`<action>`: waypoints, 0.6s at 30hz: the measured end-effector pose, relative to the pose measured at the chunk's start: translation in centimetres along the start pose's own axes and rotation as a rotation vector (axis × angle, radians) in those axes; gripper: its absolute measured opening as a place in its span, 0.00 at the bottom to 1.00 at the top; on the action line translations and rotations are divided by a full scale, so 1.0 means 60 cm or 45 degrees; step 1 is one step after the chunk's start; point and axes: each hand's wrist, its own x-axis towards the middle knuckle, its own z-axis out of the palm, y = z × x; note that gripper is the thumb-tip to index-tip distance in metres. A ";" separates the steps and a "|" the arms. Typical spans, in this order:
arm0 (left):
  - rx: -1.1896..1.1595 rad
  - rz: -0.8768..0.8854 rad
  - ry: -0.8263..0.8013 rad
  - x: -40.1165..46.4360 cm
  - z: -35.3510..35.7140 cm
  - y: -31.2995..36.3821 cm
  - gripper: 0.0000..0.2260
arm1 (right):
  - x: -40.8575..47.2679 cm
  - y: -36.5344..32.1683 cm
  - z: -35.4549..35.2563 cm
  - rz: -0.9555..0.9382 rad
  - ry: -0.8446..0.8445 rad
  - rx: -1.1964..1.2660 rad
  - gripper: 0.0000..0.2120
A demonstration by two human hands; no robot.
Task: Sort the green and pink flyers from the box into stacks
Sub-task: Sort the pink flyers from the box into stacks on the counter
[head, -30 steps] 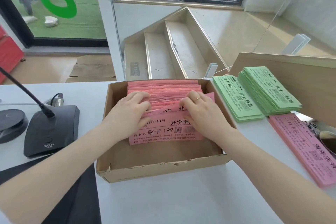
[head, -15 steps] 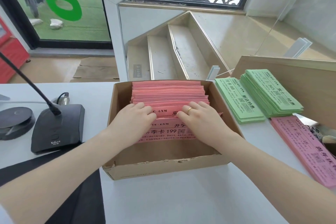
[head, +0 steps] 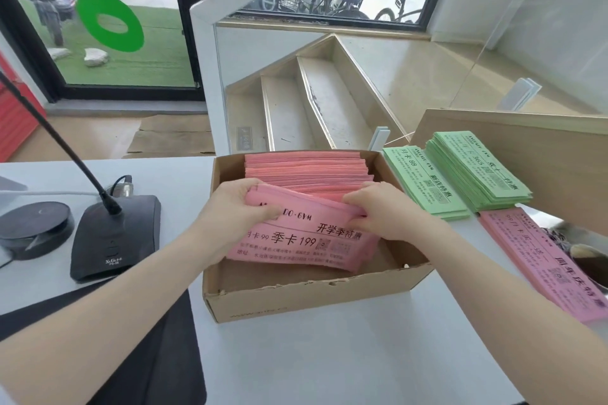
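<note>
Both your bare forearms reach forward from the bottom corners and angle in toward each other. Your left hand (head: 238, 207) is knuckles-up, fingers curled over the far edge of a bundle of pink flyers (head: 306, 233), thumb pressed on its face. Your right hand (head: 383, 210) mirrors it, fingers curled round the bundle's right end, wrist slightly bent.

A single head-worn camera is looking forward and down from close above the tabletop (head: 329, 355), facing the window at 12 o'clock. The box (head: 309, 299) is sitting near the centre, and both forearms are entering from 6 o'clock.
</note>
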 end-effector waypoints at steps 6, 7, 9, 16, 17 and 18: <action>-0.069 0.282 0.004 -0.029 -0.013 0.010 0.12 | -0.062 -0.007 -0.026 0.071 0.729 0.542 0.07; -0.047 0.311 0.021 -0.037 -0.014 0.011 0.14 | -0.074 -0.017 -0.032 0.070 0.772 0.581 0.09; -0.101 0.351 0.092 -0.056 -0.011 0.016 0.15 | -0.098 -0.036 -0.048 0.058 0.822 0.692 0.04; -0.204 0.496 0.270 -0.185 0.020 0.029 0.15 | -0.204 -0.076 -0.081 0.040 0.940 1.133 0.09; -0.195 0.501 0.267 -0.208 0.029 0.021 0.15 | -0.222 -0.079 -0.074 0.037 0.918 1.160 0.07; -0.183 0.491 0.258 -0.229 0.039 0.009 0.15 | -0.240 -0.081 -0.063 0.037 0.872 1.167 0.06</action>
